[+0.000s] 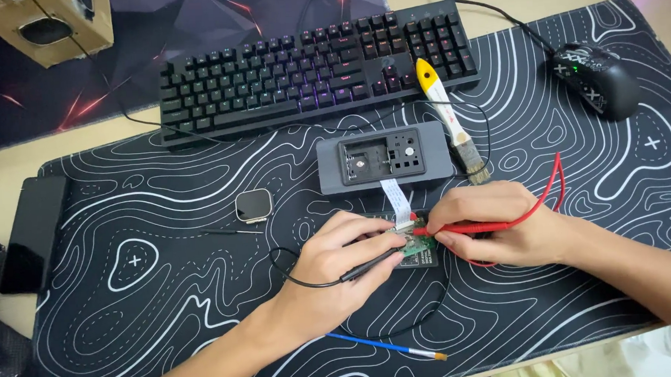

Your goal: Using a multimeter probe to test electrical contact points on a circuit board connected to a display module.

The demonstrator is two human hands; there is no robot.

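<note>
Board (416, 247) small and green, flat on the mat (205, 307) between both hands, just below the grey case (383, 158) and joined to it by a white ribbon (396, 197). Likely light, stiff, fragile (bare parts on top, thin ribbon easily creased or torn at its ends); best taken by the edges, never by the ribbon. Left hand (339, 267) closed in a pen grip around the black probe (369, 265), tip at the board's left side, black lead looping back across the mat. Right hand (495, 223) closed likewise on the red probe (458, 228), tip at the board's top edge, red lead (550, 190) arching away to the right. Probes slim and stiff, leads limp, prone to dragging a light board sideways. Nearby: square watch part (252, 205) with a pale rim, thin pin (232, 231) just below it, blue brush (384, 346) near the left wrist, yellow brush (447, 116) propped from keyboard (300, 66) to mat, black mouse (596, 79) at upper right. Cardboard box (42, 24), brown with a dark oval opening, at upper left; dark phone (32, 232) lying at the mat's left edge. No labels or signs clear enough to tell.
</note>
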